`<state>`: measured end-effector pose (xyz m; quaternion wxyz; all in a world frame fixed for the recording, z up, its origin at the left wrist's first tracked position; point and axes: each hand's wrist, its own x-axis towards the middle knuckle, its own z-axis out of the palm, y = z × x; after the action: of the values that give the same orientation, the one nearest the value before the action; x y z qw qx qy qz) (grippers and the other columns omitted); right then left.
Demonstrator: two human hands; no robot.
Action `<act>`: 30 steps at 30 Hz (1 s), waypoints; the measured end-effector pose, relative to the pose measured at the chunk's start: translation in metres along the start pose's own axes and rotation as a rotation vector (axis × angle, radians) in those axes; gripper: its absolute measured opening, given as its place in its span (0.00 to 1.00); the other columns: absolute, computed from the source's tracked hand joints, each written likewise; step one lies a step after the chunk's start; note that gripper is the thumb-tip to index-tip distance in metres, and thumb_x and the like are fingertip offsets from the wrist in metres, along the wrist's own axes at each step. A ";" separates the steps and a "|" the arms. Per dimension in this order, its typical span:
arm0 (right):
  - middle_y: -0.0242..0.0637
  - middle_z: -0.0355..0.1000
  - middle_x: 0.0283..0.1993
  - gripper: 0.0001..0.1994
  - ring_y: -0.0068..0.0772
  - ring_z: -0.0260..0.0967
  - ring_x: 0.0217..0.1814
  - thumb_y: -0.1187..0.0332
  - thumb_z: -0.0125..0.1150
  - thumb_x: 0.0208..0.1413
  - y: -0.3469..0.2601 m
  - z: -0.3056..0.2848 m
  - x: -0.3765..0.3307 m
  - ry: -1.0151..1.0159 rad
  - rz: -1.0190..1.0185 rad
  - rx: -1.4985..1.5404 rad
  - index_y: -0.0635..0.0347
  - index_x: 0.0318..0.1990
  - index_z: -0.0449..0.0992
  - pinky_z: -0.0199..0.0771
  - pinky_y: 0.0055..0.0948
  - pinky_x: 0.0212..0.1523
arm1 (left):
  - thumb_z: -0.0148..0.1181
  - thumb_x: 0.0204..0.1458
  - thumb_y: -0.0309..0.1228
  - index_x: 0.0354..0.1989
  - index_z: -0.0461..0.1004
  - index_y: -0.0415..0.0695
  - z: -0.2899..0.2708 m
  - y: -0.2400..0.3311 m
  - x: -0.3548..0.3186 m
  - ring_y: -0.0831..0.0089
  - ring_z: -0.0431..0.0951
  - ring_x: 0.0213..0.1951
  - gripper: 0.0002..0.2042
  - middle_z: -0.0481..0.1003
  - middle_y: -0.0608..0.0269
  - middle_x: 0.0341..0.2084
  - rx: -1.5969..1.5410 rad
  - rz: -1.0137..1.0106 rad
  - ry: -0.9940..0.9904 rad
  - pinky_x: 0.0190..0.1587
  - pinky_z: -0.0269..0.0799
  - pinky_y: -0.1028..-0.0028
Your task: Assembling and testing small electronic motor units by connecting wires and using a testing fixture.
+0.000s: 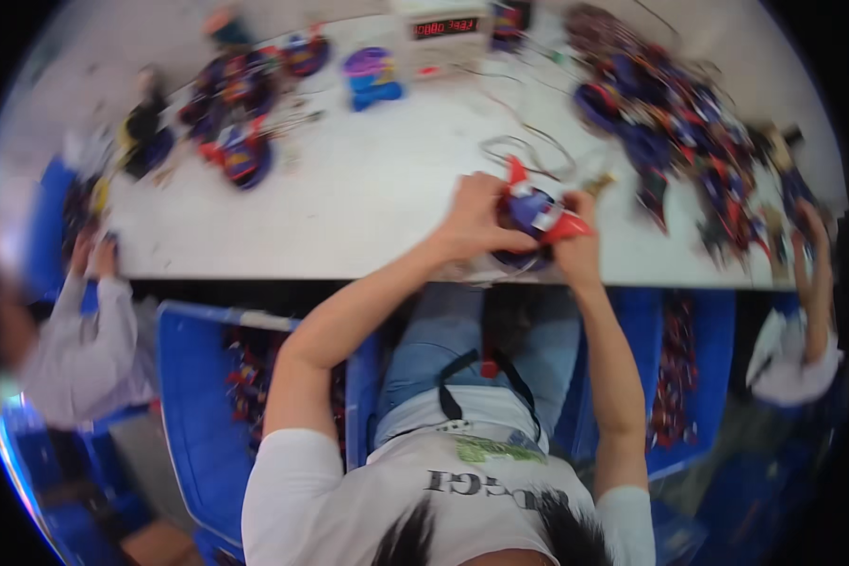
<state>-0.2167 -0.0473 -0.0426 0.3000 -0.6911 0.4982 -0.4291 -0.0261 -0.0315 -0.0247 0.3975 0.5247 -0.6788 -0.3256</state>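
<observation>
Both of my hands are on a purple and red toy-like piece (530,206) with a white patch, just above the table near its front edge. My left hand (476,217) curls around its left side, thumb at the lower part. My right hand (580,241) grips the other side, by a red pointed part. Motion blur hides the finer details of the piece. Just beyond it, a loop of thin cable (538,156) lies on the white table (368,208). A small brass-coloured item (598,182) is close to my right fingers.
A bench power supply (441,42) with a red display stands at the back, a blue and purple object (372,79) beside it. Heaps of similar pieces lie left (236,104) and right (670,123). Blue bins (187,406) flank my legs. Co-workers' hands (94,255) are at both table ends.
</observation>
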 end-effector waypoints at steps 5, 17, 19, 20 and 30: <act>0.39 0.67 0.45 0.18 0.30 0.66 0.43 0.75 0.56 0.50 -0.077 0.027 0.015 -0.140 0.029 0.318 0.63 0.50 0.65 0.67 0.24 0.46 | 0.75 0.31 0.38 0.52 0.60 0.33 -0.040 0.011 -0.036 0.58 0.68 0.46 0.40 0.67 0.47 0.44 -0.632 -0.171 0.066 0.55 0.64 0.64; 0.37 0.70 0.38 0.14 0.30 0.66 0.33 0.63 0.61 0.53 -0.124 0.088 -0.022 -0.809 -0.038 0.301 0.63 0.41 0.71 0.68 0.26 0.36 | 0.63 0.42 0.25 0.54 0.66 0.38 -0.298 -0.161 -0.182 0.68 0.75 0.40 0.27 0.75 0.55 0.40 -0.454 -0.527 0.929 0.46 0.71 0.74; 0.35 0.71 0.35 0.12 0.30 0.66 0.31 0.64 0.60 0.55 -0.115 0.070 -0.027 -0.830 -0.042 0.166 0.63 0.39 0.72 0.68 0.26 0.35 | 0.62 0.44 0.26 0.54 0.66 0.38 -0.327 -0.202 -0.193 0.69 0.75 0.40 0.25 0.75 0.55 0.41 -0.352 -0.592 0.956 0.46 0.71 0.74; 0.35 0.71 0.34 0.11 0.29 0.66 0.31 0.65 0.60 0.55 -0.110 0.057 -0.029 -0.762 -0.082 0.207 0.63 0.39 0.72 0.68 0.25 0.35 | 0.62 0.44 0.26 0.54 0.66 0.38 -0.341 -0.222 -0.198 0.69 0.75 0.40 0.25 0.75 0.55 0.41 -0.298 -0.618 0.966 0.46 0.71 0.74; 0.35 0.71 0.31 0.10 0.22 0.66 0.28 0.70 0.55 0.58 -0.021 -0.131 0.005 0.217 0.369 0.394 0.65 0.44 0.74 0.68 0.20 0.31 | 0.58 0.53 0.29 0.53 0.68 0.38 -0.386 -0.172 -0.166 0.70 0.75 0.41 0.19 0.75 0.56 0.42 0.819 -0.471 1.054 0.46 0.71 0.75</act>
<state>-0.3235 -0.0438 0.0351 0.4465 -0.4674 0.5517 -0.5271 0.4145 0.0796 -0.0232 0.3628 0.8526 -0.3323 0.1760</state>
